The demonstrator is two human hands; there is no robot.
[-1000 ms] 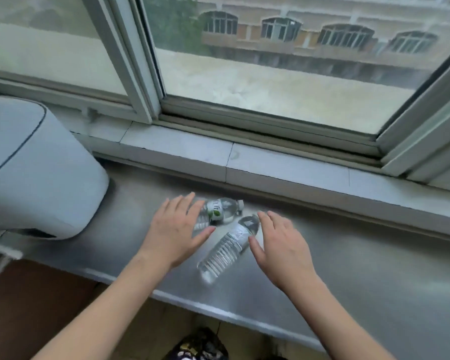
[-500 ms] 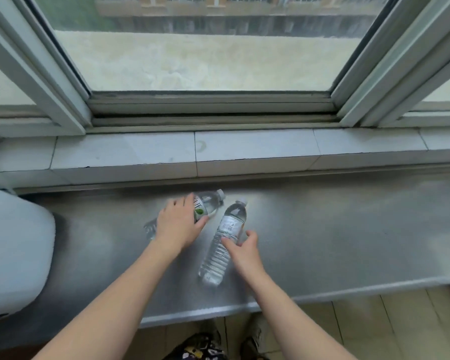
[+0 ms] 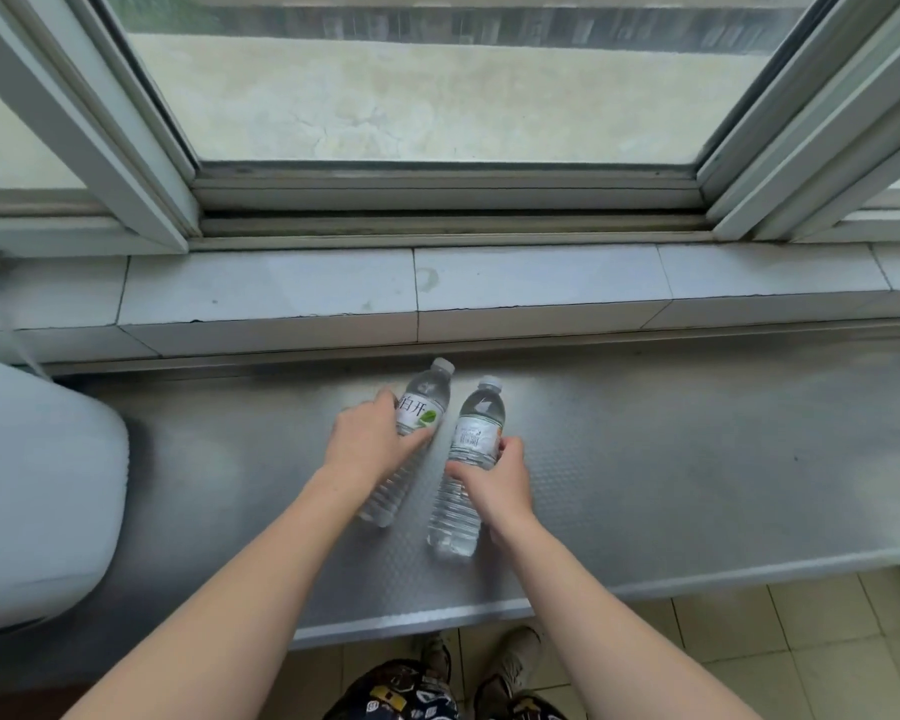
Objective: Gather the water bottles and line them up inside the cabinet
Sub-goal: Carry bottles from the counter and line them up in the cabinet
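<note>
While both bottles lie flat on the metal counter [image 3: 697, 459], caps toward its back edge, the person has a hand on each; the left hand [image 3: 370, 444] is curled over the middle of the left bottle [image 3: 422, 402], fingers wrapped around it beside the white label; the right hand [image 3: 500, 475] pinches the waist of the right bottle [image 3: 476, 433] just below its label. Both look full, so fairly heavy for their size; thin ribbed plastic should dent under a hard squeeze and roll if let go, so the mid-body hold seems sound. At the counter's left end sits a large white appliance [image 3: 37, 485], well apart; the tiled sill [image 3: 541, 283] runs behind the caps. Nothing blocks a lift; no cabinet is in view.
</note>
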